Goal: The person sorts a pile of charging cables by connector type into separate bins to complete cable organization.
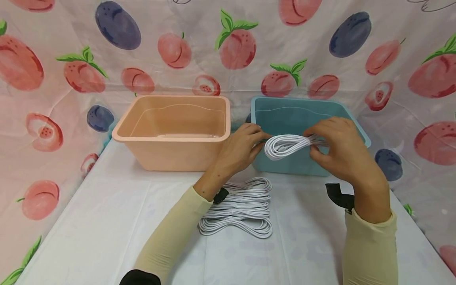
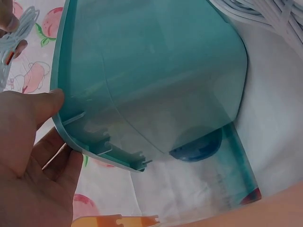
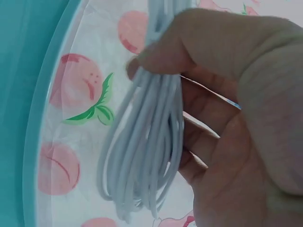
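A coiled bundle of white cable (image 1: 285,147) hangs over the front of the teal bin (image 1: 295,165), pinched by my right hand (image 1: 340,148). In the right wrist view, the thumb and fingertips press the cable loops (image 3: 142,142) at their middle. My left hand (image 1: 242,147) grips the teal bin's near left corner. The left wrist view shows that thumb on top of the rim (image 2: 57,101) and the fingers beneath it. Several more white cable bundles (image 1: 246,206) lie stacked on the table, partly behind the left wrist. The floor of the teal bin is mostly hidden.
Left of the teal bin stands a peach-coloured bin (image 1: 171,152), close to the left forearm. Both bins rest on a white-covered table (image 1: 142,237). A fruit-patterned cloth (image 1: 249,79) rises behind them and along the sides.
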`<state>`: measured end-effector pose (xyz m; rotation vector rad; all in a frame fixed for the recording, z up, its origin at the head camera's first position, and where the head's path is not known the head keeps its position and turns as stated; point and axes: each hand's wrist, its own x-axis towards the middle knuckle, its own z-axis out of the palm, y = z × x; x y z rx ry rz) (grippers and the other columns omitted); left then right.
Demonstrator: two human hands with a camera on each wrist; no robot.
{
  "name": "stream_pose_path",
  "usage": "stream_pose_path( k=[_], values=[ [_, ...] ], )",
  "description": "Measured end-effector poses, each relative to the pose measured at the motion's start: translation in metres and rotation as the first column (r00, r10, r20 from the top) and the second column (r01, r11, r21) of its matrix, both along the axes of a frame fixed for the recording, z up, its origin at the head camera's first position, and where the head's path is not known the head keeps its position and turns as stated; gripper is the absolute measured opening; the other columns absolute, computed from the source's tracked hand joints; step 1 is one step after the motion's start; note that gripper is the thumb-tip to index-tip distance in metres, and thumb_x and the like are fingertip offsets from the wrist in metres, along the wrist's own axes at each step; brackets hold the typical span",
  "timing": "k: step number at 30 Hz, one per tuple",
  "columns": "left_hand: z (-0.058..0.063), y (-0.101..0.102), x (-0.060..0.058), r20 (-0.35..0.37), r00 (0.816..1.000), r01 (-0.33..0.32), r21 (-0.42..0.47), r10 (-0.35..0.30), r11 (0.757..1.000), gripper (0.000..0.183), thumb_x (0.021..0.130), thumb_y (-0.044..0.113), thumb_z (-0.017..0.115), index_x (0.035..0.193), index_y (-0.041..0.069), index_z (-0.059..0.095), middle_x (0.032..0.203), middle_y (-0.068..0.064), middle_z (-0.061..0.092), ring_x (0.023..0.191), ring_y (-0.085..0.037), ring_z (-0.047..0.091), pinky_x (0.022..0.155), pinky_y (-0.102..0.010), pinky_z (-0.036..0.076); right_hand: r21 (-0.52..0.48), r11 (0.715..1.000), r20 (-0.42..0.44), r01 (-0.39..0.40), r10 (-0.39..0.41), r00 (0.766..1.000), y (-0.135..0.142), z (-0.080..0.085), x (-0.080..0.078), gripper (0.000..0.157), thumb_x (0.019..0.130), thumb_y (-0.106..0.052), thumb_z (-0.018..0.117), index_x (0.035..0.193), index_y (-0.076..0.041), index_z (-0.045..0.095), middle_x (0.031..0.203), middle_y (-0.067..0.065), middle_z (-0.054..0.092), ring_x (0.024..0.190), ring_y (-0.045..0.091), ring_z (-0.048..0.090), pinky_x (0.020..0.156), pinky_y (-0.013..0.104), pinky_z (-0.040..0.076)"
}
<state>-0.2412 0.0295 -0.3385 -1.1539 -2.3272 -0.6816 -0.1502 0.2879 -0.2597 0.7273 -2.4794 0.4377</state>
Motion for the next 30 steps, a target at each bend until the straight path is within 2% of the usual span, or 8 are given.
stream_pose_path(
  k=[5, 9, 19, 30],
  values=[
    [0.000, 0.000, 0.000, 0.011, 1.000, -0.008, 0.002, 0.008, 1.000, 0.022, 0.105, 0.021, 0.070, 0.125, 0.018, 0.079, 0.122, 0.000, 0.069, 0.127, -0.018, 0.057, 0.108, -0.028, 0.048, -0.010, 1.000, -0.048, -0.019, 0.019, 0.999, 0.005, -0.002, -0.006, 0.028, 0.076, 0.011, 0.072, 0.100, -0.003, 0.077, 0.093, 0.010, 0.077, 0.089, 0.027, 0.063, 0.085, 0.045, 0.045],
    [-0.001, 0.000, 0.001, 0.014, 1.000, -0.007, 0.007, 0.007, 1.000, 0.022, 0.105, 0.022, 0.070, 0.125, 0.018, 0.079, 0.121, 0.001, 0.069, 0.127, -0.018, 0.057, 0.107, -0.028, 0.048, -0.022, 1.000, -0.061, -0.014, 0.012, 0.998, 0.009, -0.004, -0.011, 0.028, 0.076, 0.012, 0.072, 0.100, -0.001, 0.075, 0.093, 0.011, 0.076, 0.088, 0.027, 0.062, 0.082, 0.043, 0.045],
    [-0.001, 0.001, 0.000, 0.002, 1.000, -0.005, 0.013, 0.005, 1.000, 0.022, 0.106, 0.020, 0.068, 0.124, 0.018, 0.080, 0.119, 0.001, 0.070, 0.127, -0.018, 0.057, 0.109, -0.028, 0.047, -0.064, 0.998, -0.096, 0.015, -0.021, 0.995, 0.020, -0.014, -0.027, 0.031, 0.077, 0.014, 0.073, 0.105, 0.001, 0.076, 0.096, 0.015, 0.076, 0.087, 0.032, 0.060, 0.080, 0.045, 0.042],
    [-0.001, 0.002, 0.000, -0.002, 1.000, -0.020, 0.001, 0.020, 1.000, 0.025, 0.107, 0.022, 0.066, 0.128, 0.021, 0.078, 0.124, 0.002, 0.069, 0.128, -0.017, 0.056, 0.110, -0.028, 0.048, -0.118, 0.990, -0.066, 0.074, -0.083, 0.994, 0.026, -0.027, -0.039, 0.028, 0.083, 0.013, 0.067, 0.109, 0.004, 0.073, 0.106, 0.021, 0.072, 0.101, 0.039, 0.057, 0.089, 0.052, 0.044]
  ],
)
